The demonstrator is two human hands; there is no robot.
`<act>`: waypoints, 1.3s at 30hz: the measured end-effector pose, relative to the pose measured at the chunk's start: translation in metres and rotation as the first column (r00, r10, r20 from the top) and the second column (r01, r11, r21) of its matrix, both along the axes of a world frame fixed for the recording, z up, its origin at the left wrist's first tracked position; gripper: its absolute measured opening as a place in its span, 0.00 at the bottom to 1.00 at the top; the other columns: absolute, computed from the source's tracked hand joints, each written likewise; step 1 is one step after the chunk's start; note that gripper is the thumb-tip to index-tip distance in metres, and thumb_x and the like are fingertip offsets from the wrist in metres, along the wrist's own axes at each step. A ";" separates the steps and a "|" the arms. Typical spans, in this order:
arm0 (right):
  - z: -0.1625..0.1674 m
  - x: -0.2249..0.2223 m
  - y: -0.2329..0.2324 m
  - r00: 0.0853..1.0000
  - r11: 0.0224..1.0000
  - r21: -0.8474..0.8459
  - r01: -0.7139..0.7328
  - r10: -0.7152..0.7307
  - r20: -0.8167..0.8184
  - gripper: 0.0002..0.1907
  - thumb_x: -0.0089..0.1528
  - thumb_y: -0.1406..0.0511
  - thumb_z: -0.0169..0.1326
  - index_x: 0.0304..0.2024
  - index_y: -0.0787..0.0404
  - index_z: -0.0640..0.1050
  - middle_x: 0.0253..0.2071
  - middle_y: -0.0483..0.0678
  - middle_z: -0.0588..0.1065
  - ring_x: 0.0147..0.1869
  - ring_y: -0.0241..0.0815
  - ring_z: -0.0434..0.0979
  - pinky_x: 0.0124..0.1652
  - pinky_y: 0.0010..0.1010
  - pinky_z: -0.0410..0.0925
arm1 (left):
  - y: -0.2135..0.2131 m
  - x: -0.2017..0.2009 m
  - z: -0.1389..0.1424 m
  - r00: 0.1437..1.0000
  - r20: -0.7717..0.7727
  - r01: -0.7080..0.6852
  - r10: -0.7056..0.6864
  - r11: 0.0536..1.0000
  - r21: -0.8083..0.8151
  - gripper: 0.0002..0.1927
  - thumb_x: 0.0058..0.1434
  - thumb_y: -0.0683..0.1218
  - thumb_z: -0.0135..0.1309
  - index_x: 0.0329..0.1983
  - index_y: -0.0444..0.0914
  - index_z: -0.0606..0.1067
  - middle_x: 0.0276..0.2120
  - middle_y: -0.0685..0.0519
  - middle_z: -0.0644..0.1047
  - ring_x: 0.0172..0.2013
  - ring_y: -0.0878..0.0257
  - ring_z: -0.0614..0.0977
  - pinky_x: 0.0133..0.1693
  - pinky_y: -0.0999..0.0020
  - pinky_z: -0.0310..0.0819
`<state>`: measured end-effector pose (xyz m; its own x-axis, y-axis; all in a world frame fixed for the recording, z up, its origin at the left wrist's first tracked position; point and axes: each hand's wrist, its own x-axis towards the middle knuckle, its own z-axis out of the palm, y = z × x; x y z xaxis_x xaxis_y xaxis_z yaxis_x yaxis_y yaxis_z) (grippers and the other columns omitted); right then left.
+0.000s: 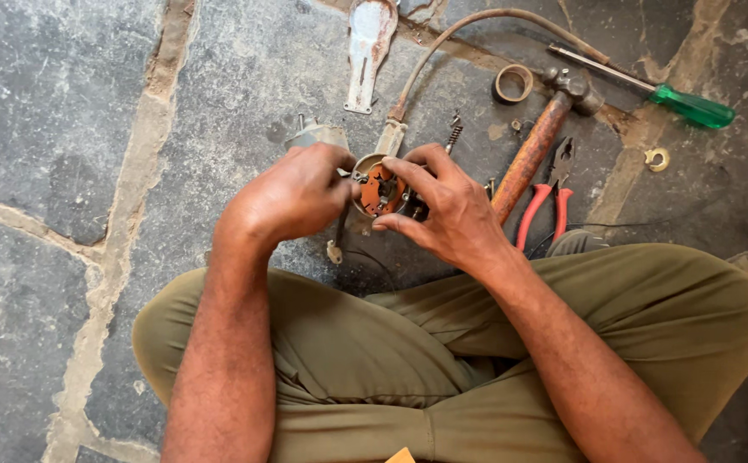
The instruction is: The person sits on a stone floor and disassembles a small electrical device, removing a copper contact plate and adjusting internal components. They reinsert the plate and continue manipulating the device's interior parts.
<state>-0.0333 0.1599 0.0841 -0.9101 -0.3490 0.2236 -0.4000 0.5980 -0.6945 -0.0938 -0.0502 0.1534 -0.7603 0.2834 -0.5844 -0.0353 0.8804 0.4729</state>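
Looks like an informal floor-level repair spot, a makeshift workshop: rough stone floor (65, 111) with cracked mortar seams, strewn with a hammer (535, 150), red-handled pliers (547, 197), a green screwdriver (691, 106), loose metal parts and a small spring (454, 135)

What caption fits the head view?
Both hands hold a small round orange-faced part above a stone floor with tools.
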 end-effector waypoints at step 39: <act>0.010 0.000 0.002 0.994 0.992 0.080 -0.099 0.103 -0.044 0.33 0.55 0.58 0.71 0.61 0.54 0.74 0.48 0.51 0.71 0.46 0.51 0.78 0.43 0.43 0.73 | 0.006 0.006 0.020 0.982 -0.189 -0.008 0.009 1.000 0.010 0.17 0.51 0.38 0.57 0.42 0.48 0.83 0.28 0.47 0.82 0.34 0.49 0.84 0.43 0.51 0.75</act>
<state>-0.0330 0.1617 0.0937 -0.8579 -0.4569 0.2350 -0.4932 0.6042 -0.6259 -0.0880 -0.0445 0.1737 -0.8591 0.2811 -0.4277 0.0478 0.8761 0.4798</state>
